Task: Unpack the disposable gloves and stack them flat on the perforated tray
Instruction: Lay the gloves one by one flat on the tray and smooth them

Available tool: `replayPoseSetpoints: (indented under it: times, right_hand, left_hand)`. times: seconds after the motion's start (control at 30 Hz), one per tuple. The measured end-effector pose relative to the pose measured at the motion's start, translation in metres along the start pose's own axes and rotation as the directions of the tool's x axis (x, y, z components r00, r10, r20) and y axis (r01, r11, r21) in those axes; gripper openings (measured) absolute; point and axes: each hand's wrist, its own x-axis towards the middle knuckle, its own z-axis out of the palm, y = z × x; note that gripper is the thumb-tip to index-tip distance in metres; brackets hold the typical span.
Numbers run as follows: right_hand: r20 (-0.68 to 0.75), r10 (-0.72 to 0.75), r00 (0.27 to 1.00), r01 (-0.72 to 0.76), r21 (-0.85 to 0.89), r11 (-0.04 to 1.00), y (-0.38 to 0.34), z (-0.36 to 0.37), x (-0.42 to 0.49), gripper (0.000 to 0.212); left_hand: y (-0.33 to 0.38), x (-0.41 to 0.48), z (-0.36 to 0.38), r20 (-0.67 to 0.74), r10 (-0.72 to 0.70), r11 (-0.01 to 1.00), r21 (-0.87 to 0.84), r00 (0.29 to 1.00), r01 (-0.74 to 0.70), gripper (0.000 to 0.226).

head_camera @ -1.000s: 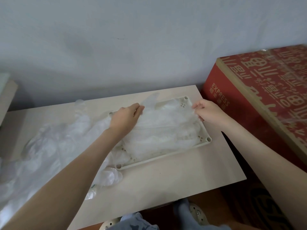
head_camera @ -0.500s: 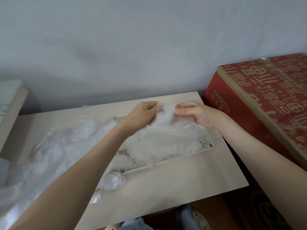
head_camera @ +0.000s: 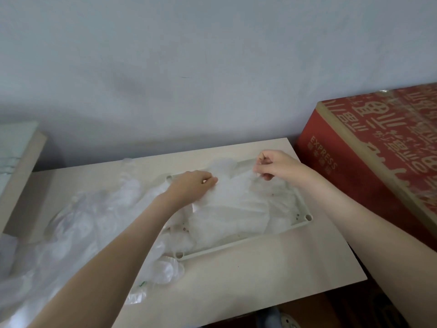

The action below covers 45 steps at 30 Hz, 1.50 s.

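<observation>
**Desk:** What's different from a moment back?

**Me:** My hands have come apart again. Half a second ago they were pinched close together over the middle of the perforated tray (head_camera: 305, 218). Now my left hand (head_camera: 191, 187) sits low by the tray's far left corner. My right hand (head_camera: 277, 165) is raised near the far right, with one thin clear glove (head_camera: 228, 172) stretched between them.

**Desk:** Both gripping it?

**Me:** Yes. My left thumb and forefinger pinch one edge of the film, with the other fingers curled under. My right fingers are curled and pinch the opposite edge, just above the tray.

**Desk:** And the rest of the gloves?

**Me:** A crumpled stack (head_camera: 238, 216) already lies inside the tray, spilling over its near left corner. A bigger loose pile (head_camera: 80, 223) waits on the table (head_camera: 260, 271) to the left, not yet sorted.

**Desk:** So where does that leave us?

**Me:** I judge the glove is opened out and ready to go down flat on the stack. It's one of many, so the task is far from over. I expect the film is limp and clingy, so if I let go unevenly it could fold back on itself.
</observation>
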Motion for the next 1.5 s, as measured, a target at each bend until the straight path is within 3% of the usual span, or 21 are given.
replayPoseSetpoints:
  times: [0.17, 0.37, 0.47, 0.57, 0.63, 0.67, 0.77, 0.83, 0.93, 1.07, 1.27, 1.5]
  right_hand:
    - [-0.149, -0.045, 0.988, 0.045, -0.002, 0.999, 0.006, 0.013, 0.011, 0.02]
    - [-0.039, 0.037, 0.999, -0.043, -0.178, 0.983, 0.02, 0.014, 0.01, 0.043]
    - [0.007, 0.058, 0.998, -0.055, -0.221, 0.974, 0.022, 0.015, 0.007, 0.041]
    - [0.027, 0.026, 0.999, -0.018, -0.282, 0.959, 0.022, 0.017, 0.007, 0.029]
    - [0.05, 0.02, 0.999, -0.005, -0.291, 0.957, 0.022, 0.017, 0.007, 0.023]
    - [0.059, 0.018, 0.998, 0.0, -0.288, 0.958, 0.022, 0.017, 0.008, 0.024]
    - [0.07, 0.032, 0.997, -0.01, -0.286, 0.958, 0.02, 0.016, 0.008, 0.018]
    - [0.067, 0.058, 0.996, -0.034, -0.313, 0.949, 0.018, 0.015, 0.007, 0.025]
    - [0.108, 0.07, 0.992, -0.022, -0.395, 0.918, 0.015, 0.016, 0.002, 0.025]
    - [0.096, 0.019, 0.995, 0.036, -0.534, 0.845, 0.021, 0.015, 0.002, 0.005]
    - [0.038, 0.035, 0.999, -0.021, -0.313, 0.95, 0.019, 0.009, 0.002, 0.007]
    - [-0.056, 0.004, 0.998, -0.016, -0.228, 0.973, 0.025, 0.001, 0.005, 0.005]
  left_hand:
    - [-0.003, 0.003, 0.005, -0.143, -0.023, 0.995, 0.092, 0.989, 0.037, 0.039]
    - [-0.004, 0.007, 0.012, -0.244, -0.069, 0.977, 0.178, 0.967, 0.115, 0.039]
    - [-0.002, 0.008, 0.015, -0.341, -0.038, 0.987, 0.136, 0.939, 0.09, 0.033]
    - [0.003, 0.011, 0.016, -0.346, -0.117, 0.992, -0.079, 0.931, 0.095, 0.037]
    - [0.007, 0.01, 0.014, -0.427, -0.198, 0.965, -0.243, 0.882, 0.099, 0.037]
    - [0.008, 0.009, 0.014, -0.523, -0.189, 0.968, -0.24, 0.831, 0.069, 0.037]
    - [0.014, -0.002, 0.022, -0.751, 0.055, 0.993, -0.025, 0.658, -0.112, 0.029]
    - [0.018, -0.011, 0.036, -0.706, 0.282, 0.957, 0.158, 0.649, -0.244, 0.021]
    - [0.018, -0.015, 0.059, -0.5, 0.451, 0.891, 0.293, 0.739, -0.346, 0.024]
    - [0.007, -0.011, 0.073, -0.284, 0.42, 0.862, 0.423, 0.862, -0.28, 0.041]
    - [-0.004, -0.007, 0.077, -0.158, 0.28, 0.877, 0.444, 0.947, -0.185, 0.059]
    - [-0.001, -0.007, 0.077, -0.072, 0.206, 0.884, 0.441, 0.976, -0.154, 0.086]
